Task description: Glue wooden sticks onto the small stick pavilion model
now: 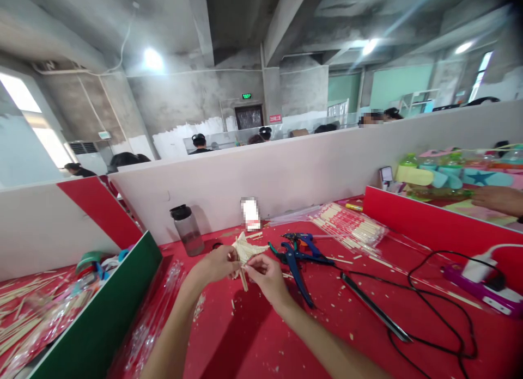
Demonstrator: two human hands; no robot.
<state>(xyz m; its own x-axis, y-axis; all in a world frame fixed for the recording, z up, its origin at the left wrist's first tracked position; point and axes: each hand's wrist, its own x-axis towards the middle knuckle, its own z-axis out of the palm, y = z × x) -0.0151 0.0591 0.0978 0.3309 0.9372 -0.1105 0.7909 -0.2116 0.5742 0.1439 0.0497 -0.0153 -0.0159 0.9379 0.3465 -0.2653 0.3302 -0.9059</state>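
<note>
Clasping the left side of a pale stick piece (247, 249) with the left hand (220, 263), curling fingers about it; bringing the fingertips of the right hand (268, 280) together at its lower edge, too small in view for telling pinch from mere touch. Sitting over the middle of the red tabletop (327, 319), without showing contact or gap beneath.

Probably handling light, dry and fairly stiff as a whole, hardly slipping, yet seeming fragile at the joints. Favouring a hold around the broad, layered body; calling for a gentler touch on the thin sticks (244, 280) jutting toward the near side, likely snapping under a hard squeeze.

Running into a white partition (294, 161) along the far side, a green panel (118, 303) at left and, farther off, a red panel (425, 213) at right. Trailing a black cable (433, 327) well to the right. Narrowing the rightward swing with blue-handled cutters (296, 270) near the right hand, and the far-left reach with a bottle (188, 234). Offering more room nearward, across scattered chips (351, 336).
</note>
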